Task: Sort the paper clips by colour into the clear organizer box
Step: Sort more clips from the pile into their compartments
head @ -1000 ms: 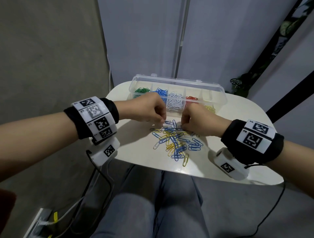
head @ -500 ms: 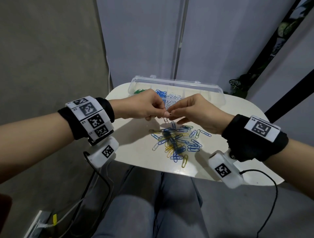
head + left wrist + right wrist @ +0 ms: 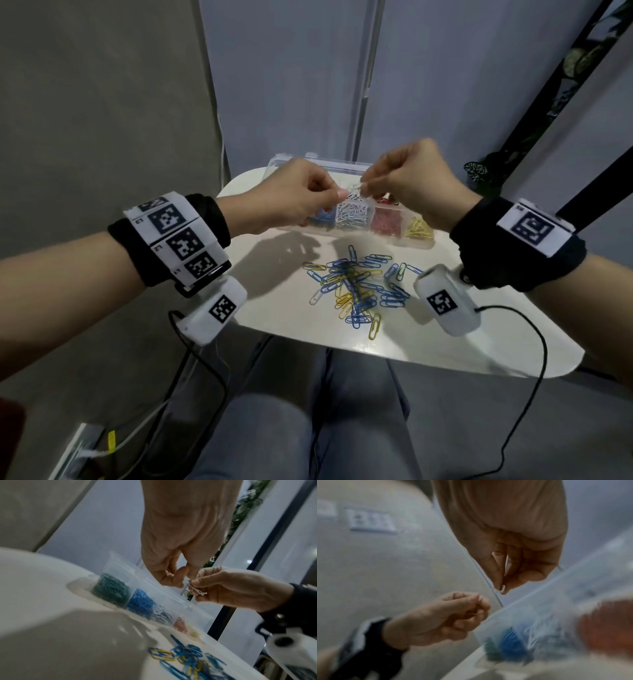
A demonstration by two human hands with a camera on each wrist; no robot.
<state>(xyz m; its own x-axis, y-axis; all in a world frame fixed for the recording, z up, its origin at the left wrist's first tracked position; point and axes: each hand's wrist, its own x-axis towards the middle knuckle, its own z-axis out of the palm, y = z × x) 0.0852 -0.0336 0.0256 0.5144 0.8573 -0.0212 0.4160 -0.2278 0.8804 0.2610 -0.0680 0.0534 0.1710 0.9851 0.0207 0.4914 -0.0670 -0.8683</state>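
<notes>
The clear plastic organizer box (image 3: 421, 240) is sitting at the 12 o'clock edge of the white rounded counter (image 3: 479, 329), its row of compartments showing, left to right, green (image 3: 111, 588), blue (image 3: 141, 604), white (image 3: 352, 216), red (image 3: 387, 221) and yellow clips (image 3: 419, 229). Both hands are hovering over it. The right hand (image 3: 411, 185) is pinching a thin white wire paper clip (image 3: 196, 590) between thumb and fingertips, above the white compartment. The left hand (image 3: 291, 202) is curling its fingers toward the thumb at the right hand's 9 o'clock; whether it is gripping anything I cannot tell. A loose pile of blue, yellow and white paper clips (image 3: 356, 291) is lying at the counter's centre, at 6 o'clock from the box and apart from it.
</notes>
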